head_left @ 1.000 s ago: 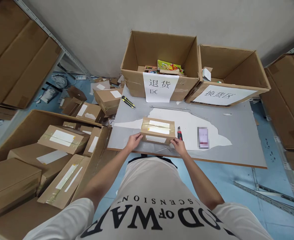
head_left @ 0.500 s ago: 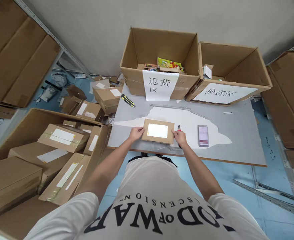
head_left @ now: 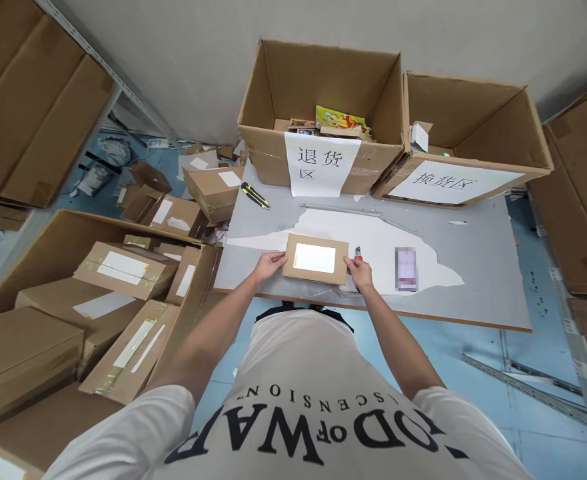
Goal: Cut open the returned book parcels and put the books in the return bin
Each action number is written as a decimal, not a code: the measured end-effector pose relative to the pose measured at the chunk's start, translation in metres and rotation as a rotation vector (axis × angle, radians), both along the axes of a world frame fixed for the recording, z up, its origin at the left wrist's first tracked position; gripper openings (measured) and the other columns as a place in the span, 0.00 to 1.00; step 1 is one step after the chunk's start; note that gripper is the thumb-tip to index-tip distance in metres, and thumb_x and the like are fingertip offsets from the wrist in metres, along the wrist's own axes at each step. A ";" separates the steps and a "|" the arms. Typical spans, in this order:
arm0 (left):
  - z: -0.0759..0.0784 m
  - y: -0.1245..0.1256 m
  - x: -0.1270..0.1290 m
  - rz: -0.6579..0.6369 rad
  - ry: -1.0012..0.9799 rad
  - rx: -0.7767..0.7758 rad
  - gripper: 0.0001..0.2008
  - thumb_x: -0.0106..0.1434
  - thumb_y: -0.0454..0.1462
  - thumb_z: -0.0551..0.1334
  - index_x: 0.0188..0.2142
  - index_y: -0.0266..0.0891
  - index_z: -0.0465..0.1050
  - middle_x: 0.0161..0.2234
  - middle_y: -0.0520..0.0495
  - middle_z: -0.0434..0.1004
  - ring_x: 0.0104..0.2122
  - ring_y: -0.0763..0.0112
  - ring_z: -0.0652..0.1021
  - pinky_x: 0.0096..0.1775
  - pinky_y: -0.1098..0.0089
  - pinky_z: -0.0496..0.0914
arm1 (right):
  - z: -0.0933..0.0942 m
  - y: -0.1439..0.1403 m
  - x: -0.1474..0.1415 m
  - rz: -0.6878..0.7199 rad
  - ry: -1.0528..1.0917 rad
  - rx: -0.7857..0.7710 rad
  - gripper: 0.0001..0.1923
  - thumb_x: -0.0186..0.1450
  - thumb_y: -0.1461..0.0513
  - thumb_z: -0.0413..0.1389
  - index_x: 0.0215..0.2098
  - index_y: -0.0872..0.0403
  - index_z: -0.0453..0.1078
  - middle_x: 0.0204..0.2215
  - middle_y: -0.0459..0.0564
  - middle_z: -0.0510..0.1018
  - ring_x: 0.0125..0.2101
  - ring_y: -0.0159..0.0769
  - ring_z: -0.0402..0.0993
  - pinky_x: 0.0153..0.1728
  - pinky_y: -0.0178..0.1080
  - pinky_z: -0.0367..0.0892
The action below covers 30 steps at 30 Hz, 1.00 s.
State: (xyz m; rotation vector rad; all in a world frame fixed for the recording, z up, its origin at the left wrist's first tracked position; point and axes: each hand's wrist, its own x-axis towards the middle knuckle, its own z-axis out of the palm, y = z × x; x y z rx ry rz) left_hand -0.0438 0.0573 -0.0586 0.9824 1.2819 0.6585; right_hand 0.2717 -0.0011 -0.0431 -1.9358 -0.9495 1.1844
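Note:
A small brown cardboard parcel (head_left: 316, 259) with a white label on its upper face lies near the front edge of the grey table (head_left: 473, 253). My left hand (head_left: 269, 265) grips its left end and my right hand (head_left: 359, 273) grips its right end. A red utility knife (head_left: 358, 253) lies on the table just beyond my right hand, partly hidden by it. A phone (head_left: 406, 269) lies flat to the right of the parcel.
Two open cartons with paper signs stand at the table's back: one (head_left: 323, 113) holding colourful items, one (head_left: 468, 143) to its right. A yellow-black knife (head_left: 256, 195) lies at back left. A big carton (head_left: 98, 287) of taped parcels sits left of the table. Shelving flanks both sides.
The parcel has been turned over in my hands: a second ago its taped side faced up, now the labelled face does. Both hands stay at its ends.

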 end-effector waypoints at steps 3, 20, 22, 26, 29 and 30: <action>-0.004 -0.009 -0.008 -0.012 0.009 -0.006 0.32 0.46 0.53 0.67 0.48 0.37 0.74 0.49 0.39 0.74 0.51 0.50 0.73 0.50 0.51 0.69 | -0.009 -0.016 0.003 -0.013 0.035 0.078 0.25 0.60 0.47 0.51 0.44 0.57 0.73 0.39 0.56 0.80 0.38 0.41 0.78 0.44 0.44 0.72; -0.003 -0.059 -0.003 -0.148 0.286 0.294 0.21 0.56 0.49 0.59 0.46 0.43 0.76 0.48 0.49 0.76 0.49 0.54 0.75 0.51 0.58 0.66 | -0.016 -0.064 -0.021 0.187 -0.094 0.087 0.24 0.59 0.55 0.53 0.52 0.55 0.69 0.46 0.53 0.78 0.48 0.45 0.73 0.51 0.47 0.66; 0.005 -0.056 -0.002 -0.162 0.349 0.334 0.19 0.59 0.47 0.58 0.45 0.44 0.77 0.46 0.49 0.77 0.47 0.56 0.76 0.49 0.61 0.67 | -0.008 -0.060 -0.017 0.207 -0.130 0.085 0.23 0.60 0.55 0.52 0.52 0.53 0.70 0.45 0.51 0.79 0.46 0.44 0.75 0.50 0.47 0.67; 0.028 -0.042 0.001 -0.168 0.488 0.364 0.16 0.60 0.47 0.57 0.40 0.44 0.78 0.37 0.48 0.81 0.40 0.59 0.79 0.43 0.66 0.68 | 0.014 -0.042 -0.008 0.242 -0.203 0.100 0.20 0.61 0.54 0.52 0.48 0.51 0.73 0.41 0.49 0.81 0.42 0.44 0.76 0.46 0.45 0.68; 0.046 -0.027 0.004 -0.144 0.590 0.400 0.16 0.60 0.48 0.58 0.38 0.44 0.79 0.34 0.47 0.82 0.36 0.61 0.79 0.41 0.67 0.67 | 0.028 -0.025 -0.001 0.222 -0.208 0.124 0.19 0.60 0.53 0.54 0.45 0.51 0.75 0.37 0.50 0.82 0.41 0.45 0.77 0.45 0.44 0.69; 0.051 -0.022 0.006 -0.128 0.618 0.415 0.16 0.60 0.48 0.57 0.38 0.44 0.79 0.34 0.46 0.82 0.36 0.61 0.78 0.41 0.68 0.67 | 0.032 -0.020 0.000 0.199 -0.198 0.128 0.19 0.59 0.52 0.54 0.44 0.52 0.75 0.36 0.50 0.82 0.39 0.45 0.78 0.45 0.44 0.69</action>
